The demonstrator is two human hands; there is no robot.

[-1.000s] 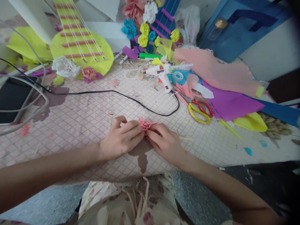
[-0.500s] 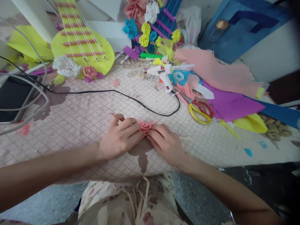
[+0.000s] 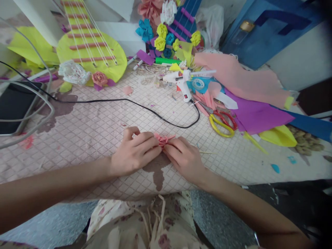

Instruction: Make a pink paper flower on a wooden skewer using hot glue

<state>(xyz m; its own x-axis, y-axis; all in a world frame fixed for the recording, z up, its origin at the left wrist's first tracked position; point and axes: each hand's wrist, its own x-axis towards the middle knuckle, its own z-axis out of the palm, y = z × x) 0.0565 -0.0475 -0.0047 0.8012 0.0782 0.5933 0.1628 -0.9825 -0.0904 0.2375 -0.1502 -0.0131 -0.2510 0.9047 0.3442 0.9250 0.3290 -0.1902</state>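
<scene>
Between my two hands is a small pink paper flower (image 3: pixel 163 139) with folded, pointed petals, just above the quilted table cover near its front edge. My left hand (image 3: pixel 137 150) pinches the flower's left side, its fingers bent and partly covering it. From the other side my right hand (image 3: pixel 184 157) grips the flower's right edge between thumb and fingers. The underside of the flower is hidden by my fingertips. A thin pale stick (image 3: pixel 207 152) lies just right of my right hand.
Beyond my hands lie a white glue gun (image 3: pixel 183 86) with its black cord (image 3: pixel 127 100), and scissors (image 3: pixel 221 124) with yellow and red handles. A yellow paper guitar (image 3: pixel 90 58) is at the back left, a phone (image 3: pixel 17 107) at far left. Purple paper (image 3: pixel 256 114) lies right.
My left fingers have shifted slightly right and down over the pink flower, covering more of its front. My right hand keeps nearly the same place.
</scene>
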